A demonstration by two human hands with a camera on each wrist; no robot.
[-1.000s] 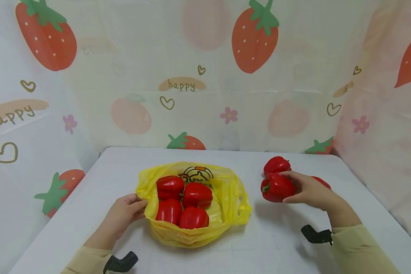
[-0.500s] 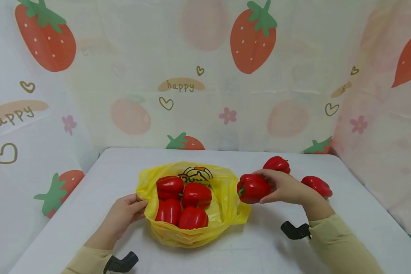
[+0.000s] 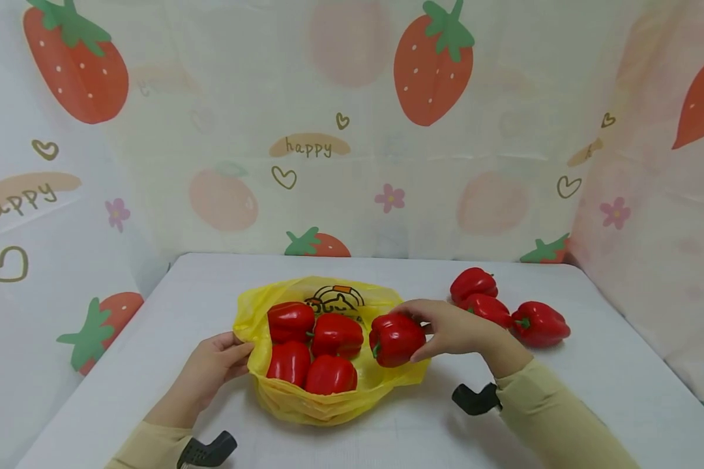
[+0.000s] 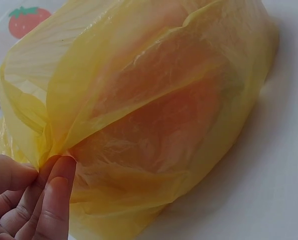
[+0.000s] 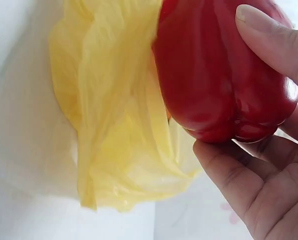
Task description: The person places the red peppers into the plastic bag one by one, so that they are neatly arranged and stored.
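4 red peppers (image 3: 337, 334) sit inside a yellow plastic bag (image 3: 311, 409) on our white table (image 3: 434, 430). At the bag's 9 o'clock, our left hand (image 3: 214, 361) pinches its edge; at 3 o'clock, our right hand (image 3: 459, 331) grips a 5th pepper (image 3: 394, 340). 3 loose peppers (image 3: 541, 324) lie farther off at 2 o'clock. We judge the thin edge could sag if that pinch slips, snagging the pepper or spilling others

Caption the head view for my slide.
Left hand pinching the yellow bag, right hand holding a red pepper at its opening; four peppers inside, three more peppers on the table.
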